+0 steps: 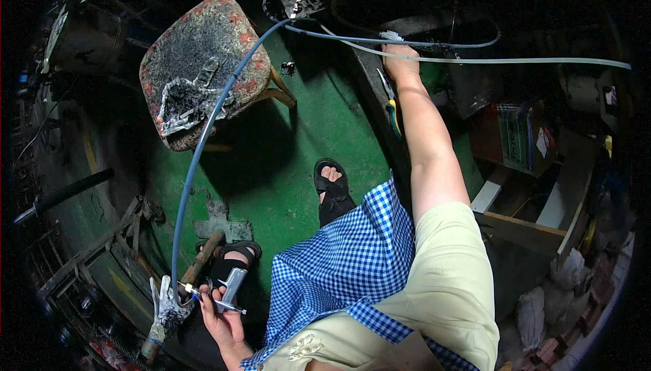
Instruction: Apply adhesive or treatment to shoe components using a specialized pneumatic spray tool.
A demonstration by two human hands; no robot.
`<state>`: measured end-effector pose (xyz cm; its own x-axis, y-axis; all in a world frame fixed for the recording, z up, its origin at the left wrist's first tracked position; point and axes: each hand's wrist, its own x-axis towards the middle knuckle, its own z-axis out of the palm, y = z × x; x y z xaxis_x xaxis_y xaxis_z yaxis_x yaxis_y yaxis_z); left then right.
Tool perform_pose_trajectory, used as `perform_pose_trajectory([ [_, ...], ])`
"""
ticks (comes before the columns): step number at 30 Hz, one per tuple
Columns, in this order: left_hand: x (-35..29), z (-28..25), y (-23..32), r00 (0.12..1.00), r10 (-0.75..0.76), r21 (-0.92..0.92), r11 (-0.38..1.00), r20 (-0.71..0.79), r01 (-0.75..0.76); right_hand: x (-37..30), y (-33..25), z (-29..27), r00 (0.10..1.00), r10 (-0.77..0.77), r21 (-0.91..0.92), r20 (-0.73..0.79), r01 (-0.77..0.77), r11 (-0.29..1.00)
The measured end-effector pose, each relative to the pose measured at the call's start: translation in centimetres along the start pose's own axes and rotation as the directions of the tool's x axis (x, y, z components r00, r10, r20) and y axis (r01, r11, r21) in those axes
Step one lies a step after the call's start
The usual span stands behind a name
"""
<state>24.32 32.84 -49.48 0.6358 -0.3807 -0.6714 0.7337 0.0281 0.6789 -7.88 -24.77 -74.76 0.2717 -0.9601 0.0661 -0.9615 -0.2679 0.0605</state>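
My left hand [225, 322], low at the left beside my foot, has its fingers wrapped round a silver air gun [234, 288]. A blue hose [215, 108] arches from this gun up past the stool toward the far side. My right arm reaches far forward to a dark ledge [369, 89]. There my right hand [401, 61] is closed at a small pale metallic piece [391, 36], whose kind is too small to tell. Pliers [392, 110] with yellow and green handles lie on the ledge beside my right forearm. A whitish tube [502, 60] passes by the right wrist.
A patterned stool [213, 38] with a blackened seat holds a grimy pale rag [183, 108]. A stick [203, 257] with a dirty glove-like cloth [166, 306] leans near my left hand. At the right sit a box [519, 137] and a wooden crate [522, 228]. The floor [271, 154] is green.
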Motion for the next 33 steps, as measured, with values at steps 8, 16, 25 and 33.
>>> perform_pose_trajectory([
  [8, 0.2, -0.1, -0.1, 0.999, -0.004, 0.003, 1.0, 0.048, 0.004, 0.6, 0.2, -0.8, 1.0, -0.009, -0.082, 0.019, 0.01, 0.997],
  [16, -1.0, -0.7, 0.2, 0.998, 0.004, 0.02, 1.0, 0.069, -0.006, -4.4, -1.6, -4.6, 0.97, 0.243, 0.262, -0.011, -0.232, 0.937],
  [25, -5.4, -0.2, 0.0, 0.956, 0.09, -0.027, 0.996, 0.279, -0.086, -18.4, -4.2, -22.7, 0.879, -0.357, 0.577, 0.315, -0.477, -0.663],
  [33, -8.7, 0.0, 0.3, 0.864, 0.161, -0.083, 0.987, 0.476, -0.138, -26.8, -13.0, -32.1, 0.751, -0.66, 0.476, 0.015, -0.586, -0.655],
])
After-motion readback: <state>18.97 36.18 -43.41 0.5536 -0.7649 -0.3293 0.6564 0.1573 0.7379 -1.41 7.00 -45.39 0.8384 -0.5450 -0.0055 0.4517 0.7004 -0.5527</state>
